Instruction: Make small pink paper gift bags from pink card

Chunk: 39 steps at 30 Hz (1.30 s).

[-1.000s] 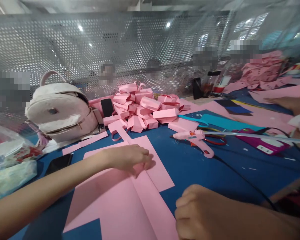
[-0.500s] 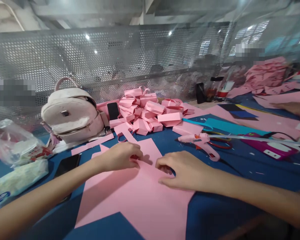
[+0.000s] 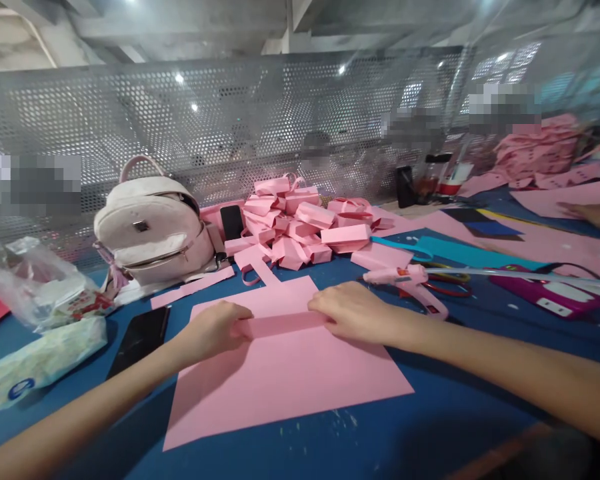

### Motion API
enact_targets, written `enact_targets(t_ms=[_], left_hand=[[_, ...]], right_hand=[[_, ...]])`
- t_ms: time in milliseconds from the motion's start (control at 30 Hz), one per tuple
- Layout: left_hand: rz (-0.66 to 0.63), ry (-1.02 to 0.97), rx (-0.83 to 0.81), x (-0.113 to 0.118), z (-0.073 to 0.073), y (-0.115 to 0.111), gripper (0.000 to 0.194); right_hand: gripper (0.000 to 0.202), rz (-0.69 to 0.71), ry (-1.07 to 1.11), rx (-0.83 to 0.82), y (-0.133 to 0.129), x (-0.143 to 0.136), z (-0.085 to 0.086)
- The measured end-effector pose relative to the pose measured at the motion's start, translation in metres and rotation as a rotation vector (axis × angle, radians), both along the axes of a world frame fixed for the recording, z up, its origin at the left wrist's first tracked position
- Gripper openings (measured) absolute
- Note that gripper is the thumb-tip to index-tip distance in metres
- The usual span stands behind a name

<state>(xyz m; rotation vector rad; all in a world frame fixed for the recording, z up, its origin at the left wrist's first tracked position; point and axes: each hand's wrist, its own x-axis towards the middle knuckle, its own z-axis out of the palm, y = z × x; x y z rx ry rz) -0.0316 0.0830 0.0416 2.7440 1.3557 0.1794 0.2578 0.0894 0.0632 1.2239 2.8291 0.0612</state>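
A large pink paper sheet (image 3: 280, 373) lies flat in front of me on the blue table. Across its upper part runs a narrow raised band, a fold or a separate strip; I cannot tell which. My left hand (image 3: 223, 330) pinches the left end of this band, thumb towards me. At the band's right end my right hand (image 3: 347, 310) closes its fingers on the paper, thumb partly hidden. Beyond the sheet, a pile of folded pink paper pieces (image 3: 300, 223) rests by the mesh panel. To the right of my right hand lies a pink glue gun (image 3: 405, 277) with its cord.
At left are a black phone (image 3: 140, 337), a tissue pack (image 3: 45, 367), a plastic bag (image 3: 35, 283) and a pale backpack (image 3: 153, 227). Right of the glue gun are scissors (image 3: 453, 283) and a magenta power strip (image 3: 545, 293). Another person's hand (image 3: 593, 217) rests at far right.
The paper's near part, earlier crooked with a V-shaped gap, now lies as one straight-edged sheet. My hands have moved apart slightly, and the right hand has turned palm down onto the paper.
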Motion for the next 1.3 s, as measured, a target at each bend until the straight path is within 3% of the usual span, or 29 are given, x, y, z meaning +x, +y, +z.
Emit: enact_targets(t_ms=[67,233,367,433,567,700,800,900,1067,1300], left_hand=[[0.002,0.006,0.049,-0.004,-0.004,-0.007,0.004],[-0.028,0.059,0.219,-0.003,-0.014,-0.030,0.018],[-0.098,0.128,0.373,-0.003,-0.033,-0.047,0.028],[-0.141,0.155,0.422,-0.007,-0.044,-0.055,0.034],[-0.209,0.199,0.484,-0.012,-0.058,-0.073,0.043],[-0.128,0.301,0.444,-0.001,-0.053,-0.085,0.047],[-0.122,0.291,0.461,0.005,-0.048,-0.086,0.062],[-0.125,0.284,0.519,-0.004,-0.047,-0.087,0.072],[-0.105,0.311,0.612,-0.024,-0.043,-0.090,0.086],[-0.097,0.350,0.661,-0.026,-0.042,-0.087,0.102]], right_hand=[[0.030,0.046,0.026,-0.005,-0.003,-0.003,-0.003],[0.032,0.174,0.078,-0.012,-0.018,-0.020,-0.013],[0.028,0.265,0.057,0.089,-0.035,-0.029,-0.023],[0.039,0.281,0.051,0.102,-0.040,-0.028,-0.024],[0.057,0.260,0.117,-0.102,-0.043,-0.029,-0.013],[0.078,0.268,0.143,-0.385,-0.040,-0.050,-0.007],[0.072,0.248,0.163,-0.439,-0.038,-0.059,-0.014],[0.069,0.176,0.151,-0.435,-0.041,-0.044,-0.026],[0.066,0.016,0.244,-0.322,-0.055,0.012,-0.047],[0.080,-0.098,0.270,0.038,-0.072,0.066,-0.076]])
